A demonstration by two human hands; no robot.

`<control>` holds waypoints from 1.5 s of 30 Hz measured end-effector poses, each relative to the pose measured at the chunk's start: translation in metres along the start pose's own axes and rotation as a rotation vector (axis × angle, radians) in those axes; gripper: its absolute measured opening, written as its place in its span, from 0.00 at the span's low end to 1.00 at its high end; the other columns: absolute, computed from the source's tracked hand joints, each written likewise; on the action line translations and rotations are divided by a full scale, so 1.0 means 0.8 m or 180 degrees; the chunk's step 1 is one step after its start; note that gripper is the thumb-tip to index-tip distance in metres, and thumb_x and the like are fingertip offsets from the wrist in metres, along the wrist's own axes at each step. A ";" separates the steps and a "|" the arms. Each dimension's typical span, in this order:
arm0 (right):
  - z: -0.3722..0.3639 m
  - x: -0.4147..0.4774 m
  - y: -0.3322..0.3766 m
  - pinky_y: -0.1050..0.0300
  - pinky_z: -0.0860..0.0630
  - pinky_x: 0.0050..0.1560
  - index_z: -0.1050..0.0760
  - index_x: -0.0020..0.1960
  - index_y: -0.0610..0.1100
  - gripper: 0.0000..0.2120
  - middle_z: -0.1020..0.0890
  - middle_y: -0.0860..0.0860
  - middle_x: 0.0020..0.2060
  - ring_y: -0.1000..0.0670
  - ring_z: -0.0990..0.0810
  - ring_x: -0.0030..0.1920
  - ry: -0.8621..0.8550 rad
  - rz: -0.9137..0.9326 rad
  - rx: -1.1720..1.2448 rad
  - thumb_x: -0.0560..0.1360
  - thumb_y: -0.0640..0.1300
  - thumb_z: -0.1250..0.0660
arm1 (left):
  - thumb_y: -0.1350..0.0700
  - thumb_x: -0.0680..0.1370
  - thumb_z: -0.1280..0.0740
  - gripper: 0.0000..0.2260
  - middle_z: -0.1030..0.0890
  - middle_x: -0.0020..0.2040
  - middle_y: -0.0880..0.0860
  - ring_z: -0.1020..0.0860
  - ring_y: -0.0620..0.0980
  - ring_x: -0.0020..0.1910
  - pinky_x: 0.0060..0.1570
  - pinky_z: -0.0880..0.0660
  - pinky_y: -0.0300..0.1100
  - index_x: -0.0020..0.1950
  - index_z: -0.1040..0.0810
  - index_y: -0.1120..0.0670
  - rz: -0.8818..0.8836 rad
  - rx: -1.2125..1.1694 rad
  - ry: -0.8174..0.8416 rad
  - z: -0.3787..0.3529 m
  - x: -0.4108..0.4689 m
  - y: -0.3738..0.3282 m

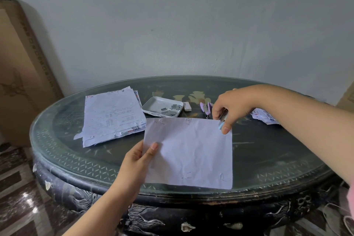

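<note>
A white sheet [191,151] is held over the near part of the desk [268,159], with its lower edge close to the desk rim. Its left edge is pinched by the left hand [138,159], and the thumb is laid on top of the paper. A small blue stapler [222,120] is gripped by the right hand [231,109], with the fingers curled round it, and it is set at the upper right corner of the sheet. Whether the stapler is pressed closed cannot be told. Behind the sheet, a pile of papers [111,115] is seen on the left, and a white tray [151,104] with staples [170,110] is placed beside it. A small box [187,106] and a purple stapler [206,108] are found just right of the tray. Crumpled paper [264,116] is seen behind the right arm.
</note>
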State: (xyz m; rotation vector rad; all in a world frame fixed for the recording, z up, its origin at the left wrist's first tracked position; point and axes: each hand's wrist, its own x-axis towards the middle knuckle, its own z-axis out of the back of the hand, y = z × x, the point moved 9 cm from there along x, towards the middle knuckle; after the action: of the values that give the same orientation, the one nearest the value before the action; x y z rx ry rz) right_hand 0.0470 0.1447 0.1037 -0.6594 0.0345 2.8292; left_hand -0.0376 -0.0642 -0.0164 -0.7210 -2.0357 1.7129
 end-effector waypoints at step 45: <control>-0.178 -0.016 -0.056 0.54 0.28 0.54 0.25 0.62 0.43 0.13 0.23 0.49 0.54 0.47 0.29 0.57 -0.2758 -0.1707 0.1747 0.78 0.43 0.37 | 0.57 0.78 0.35 0.06 0.18 0.39 0.55 0.22 0.55 0.39 0.43 0.25 0.50 0.50 0.20 0.58 0.0236 0.0071 -0.0420 0.028 0.006 0.017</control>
State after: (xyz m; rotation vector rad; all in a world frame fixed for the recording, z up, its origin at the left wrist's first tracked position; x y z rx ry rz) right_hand 0.1303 0.1743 -0.0175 0.5921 0.3916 2.1910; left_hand -0.0529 -0.0767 -0.0338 -0.7013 -2.0971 1.8673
